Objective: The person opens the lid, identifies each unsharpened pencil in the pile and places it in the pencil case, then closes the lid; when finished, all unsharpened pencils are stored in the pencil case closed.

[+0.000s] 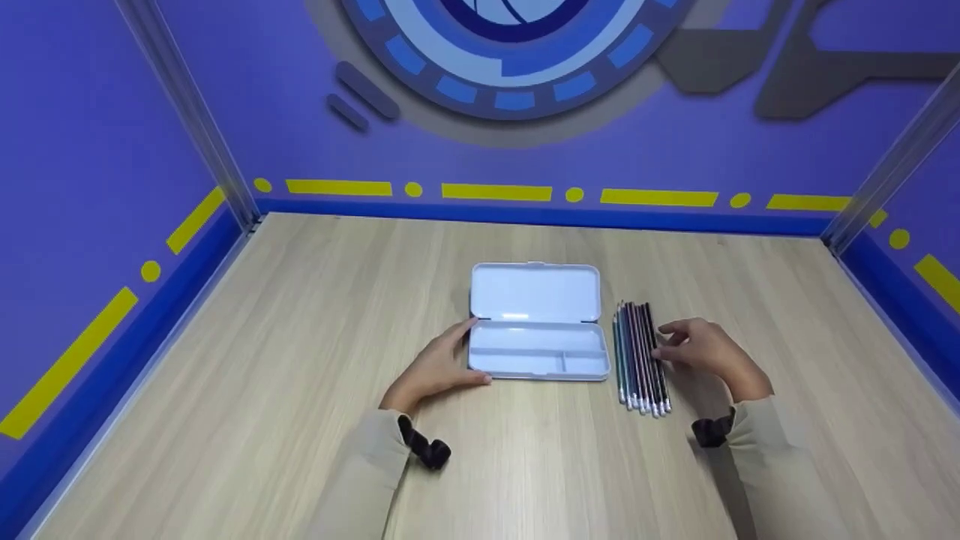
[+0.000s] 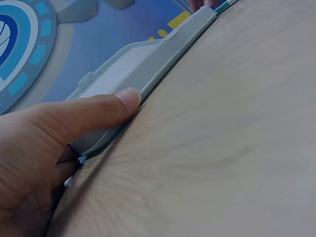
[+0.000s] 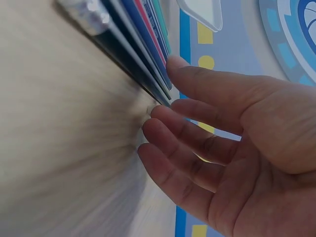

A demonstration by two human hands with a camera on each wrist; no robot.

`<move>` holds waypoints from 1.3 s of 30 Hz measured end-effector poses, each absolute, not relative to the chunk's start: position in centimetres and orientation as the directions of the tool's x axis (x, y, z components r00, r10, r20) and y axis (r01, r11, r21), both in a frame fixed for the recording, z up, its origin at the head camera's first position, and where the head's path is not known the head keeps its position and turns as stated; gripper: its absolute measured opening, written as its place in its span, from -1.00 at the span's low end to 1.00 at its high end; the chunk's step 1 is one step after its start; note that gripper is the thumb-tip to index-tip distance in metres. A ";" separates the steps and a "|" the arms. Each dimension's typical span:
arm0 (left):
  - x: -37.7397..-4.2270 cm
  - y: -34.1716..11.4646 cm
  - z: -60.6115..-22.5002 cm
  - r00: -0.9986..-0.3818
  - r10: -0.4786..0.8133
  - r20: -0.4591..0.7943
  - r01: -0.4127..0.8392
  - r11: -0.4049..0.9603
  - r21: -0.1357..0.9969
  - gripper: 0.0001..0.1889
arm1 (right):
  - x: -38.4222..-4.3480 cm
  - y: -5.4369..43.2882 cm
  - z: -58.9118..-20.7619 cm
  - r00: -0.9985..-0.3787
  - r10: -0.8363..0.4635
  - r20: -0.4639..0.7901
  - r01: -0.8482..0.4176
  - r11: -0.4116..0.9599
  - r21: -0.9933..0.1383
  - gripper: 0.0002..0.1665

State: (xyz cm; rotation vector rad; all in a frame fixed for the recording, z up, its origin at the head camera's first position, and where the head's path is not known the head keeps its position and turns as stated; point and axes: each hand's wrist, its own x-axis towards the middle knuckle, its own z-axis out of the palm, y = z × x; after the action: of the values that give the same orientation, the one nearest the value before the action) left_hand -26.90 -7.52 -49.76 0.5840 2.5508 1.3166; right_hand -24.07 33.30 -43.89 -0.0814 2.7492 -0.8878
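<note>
Case compartments (image 1: pixel 517 361) in head view alone

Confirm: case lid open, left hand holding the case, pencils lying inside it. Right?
No: the pencils lie on the table beside the case, as the head view shows. The lid is open and the left hand holds the case.

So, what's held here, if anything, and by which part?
The left hand grips the pencil case by its left end; the right hand, beside the pencils, holds nothing.
</note>
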 end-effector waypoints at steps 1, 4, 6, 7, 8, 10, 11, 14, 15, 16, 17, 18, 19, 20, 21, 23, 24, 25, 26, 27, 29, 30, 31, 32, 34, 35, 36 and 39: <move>-26.9 -7.5 -49.7 -0.900 0.437 -0.008 0.247 0.524 0.815 0.08 | -24.1 33.3 -43.9 -0.966 -0.129 -0.224 0.026 0.813 -0.582 -0.29; -27.0 -7.5 -49.7 -0.901 0.433 -0.014 0.242 0.530 0.813 0.08 | -24.1 33.4 -43.9 -0.964 -0.125 -0.233 0.034 0.815 -0.579 -0.30; -27.1 -7.4 -49.6 -0.901 0.433 -0.014 0.243 0.531 0.812 0.09 | -24.2 33.5 -43.9 -0.965 -0.123 -0.232 0.034 0.817 -0.576 -0.31; -27.2 -7.3 -49.6 -0.901 0.433 -0.015 0.242 0.534 0.810 0.09 | -24.2 33.5 -44.0 -0.965 -0.122 -0.231 0.034 0.818 -0.574 -0.32; -27.2 -7.3 -49.6 -0.901 0.433 -0.015 0.243 0.535 0.810 0.09 | -24.2 33.5 -44.0 -0.966 -0.117 -0.230 0.037 0.819 -0.572 -0.33; -27.4 -7.2 -49.6 -0.901 0.434 -0.015 0.245 0.536 0.808 0.10 | -24.2 33.5 -43.9 -0.967 -0.108 -0.229 0.044 0.819 -0.572 -0.35; -27.4 -7.2 -49.6 -0.901 0.434 -0.015 0.245 0.536 0.808 0.10 | -24.2 33.5 -43.9 -0.968 -0.106 -0.227 0.044 0.819 -0.572 -0.35; -27.5 -7.1 -49.6 -0.900 0.435 -0.017 0.246 0.541 0.804 0.10 | -24.2 33.4 -44.0 -0.969 -0.091 -0.228 0.059 0.816 -0.576 -0.37; -27.5 -7.1 -49.6 -0.900 0.435 -0.018 0.246 0.542 0.804 0.10 | -24.2 33.4 -44.0 -0.969 -0.086 -0.230 0.065 0.813 -0.578 -0.37; -27.5 -7.1 -49.5 -0.900 0.435 -0.018 0.246 0.542 0.804 0.10 | -24.3 33.4 -44.0 -0.969 -0.080 -0.232 0.072 0.811 -0.580 -0.38; -27.5 -7.1 -49.5 -0.901 0.434 -0.020 0.243 0.543 0.804 0.10 | -24.3 33.4 -44.1 -0.969 -0.076 -0.234 0.077 0.809 -0.582 -0.38; -27.5 -7.2 -49.5 -0.901 0.433 -0.020 0.242 0.542 0.805 0.10 | -24.3 33.3 -44.1 -0.969 -0.068 -0.238 0.087 0.806 -0.585 -0.38; -27.5 -7.2 -49.5 -0.902 0.431 -0.023 0.239 0.542 0.806 0.10 | -24.3 33.2 -44.1 -0.968 -0.063 -0.243 0.095 0.803 -0.588 -0.38; -27.5 -7.2 -49.5 -0.902 0.432 -0.022 0.238 0.540 0.808 0.10 | -24.3 33.1 -44.1 -0.968 -0.050 -0.247 0.109 0.799 -0.591 -0.37; -27.5 -7.2 -49.5 -0.902 0.431 -0.022 0.238 0.538 0.809 0.11 | -24.3 33.0 -44.1 -0.968 -0.044 -0.248 0.116 0.797 -0.593 -0.37; -27.5 -7.3 -49.5 -0.903 0.430 -0.018 0.237 0.533 0.812 0.10 | -24.2 32.9 -44.2 -0.969 -0.037 -0.245 0.121 0.794 -0.596 -0.37; -27.5 -7.3 -49.5 -0.902 0.432 -0.011 0.243 0.527 0.814 0.10 | -24.2 32.8 -44.2 -0.971 -0.033 -0.237 0.118 0.794 -0.597 -0.37; -27.4 -7.4 -49.5 -0.902 0.432 -0.010 0.242 0.525 0.816 0.10 | -24.2 32.7 -44.3 -0.973 -0.030 -0.230 0.117 0.792 -0.599 -0.38; -27.4 -7.4 -49.5 -0.902 0.433 -0.010 0.242 0.522 0.818 0.09 | -24.2 32.7 -44.4 -0.975 -0.026 -0.219 0.114 0.791 -0.601 -0.39; -27.3 -7.4 -49.5 -0.901 0.433 -0.009 0.241 0.519 0.820 0.09 | -24.1 32.6 -44.4 -0.978 -0.031 -0.208 0.102 0.794 -0.600 -0.40; -27.2 -7.4 -49.6 -0.900 0.437 -0.009 0.241 0.514 0.823 0.09 | -24.0 32.6 -44.6 -0.980 -0.032 -0.197 0.096 0.790 -0.606 -0.40; -27.2 -7.4 -49.6 -0.899 0.438 -0.009 0.242 0.514 0.823 0.09 | -24.0 32.6 -44.7 -0.981 -0.031 -0.193 0.095 0.788 -0.609 -0.41; -27.1 -7.4 -49.7 -0.899 0.437 -0.013 0.238 0.515 0.823 0.09 | -23.9 32.6 -44.8 -0.980 -0.032 -0.194 0.096 0.783 -0.615 -0.41; -27.1 -7.4 -49.8 -0.899 0.438 -0.012 0.240 0.514 0.823 0.09 | -23.9 32.6 -44.9 -0.981 -0.034 -0.192 0.094 0.780 -0.619 -0.41; -27.1 -7.3 -49.8 -0.899 0.437 -0.009 0.243 0.515 0.822 0.08 | -23.8 32.7 -44.9 -0.980 -0.039 -0.195 0.095 0.770 -0.632 -0.41; -27.1 -7.3 -49.9 -0.899 0.437 -0.007 0.244 0.517 0.821 0.08 | -23.7 32.8 -45.0 -0.980 -0.042 -0.194 0.094 0.764 -0.638 -0.41; -27.1 -7.4 -49.9 -0.900 0.437 -0.006 0.245 0.516 0.821 0.08 | -23.7 32.9 -45.0 -0.979 -0.042 -0.198 0.098 0.756 -0.647 -0.41; -27.1 -7.4 -49.9 -0.899 0.439 0.001 0.252 0.515 0.820 0.08 | -23.7 33.2 -45.1 -0.976 -0.043 -0.214 0.113 0.736 -0.667 -0.40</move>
State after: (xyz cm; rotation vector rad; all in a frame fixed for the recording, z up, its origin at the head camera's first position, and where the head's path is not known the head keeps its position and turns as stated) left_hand -27.08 -7.38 -49.90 0.5893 2.5487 1.3281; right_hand -23.72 33.20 -45.05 0.0557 2.7231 -1.0673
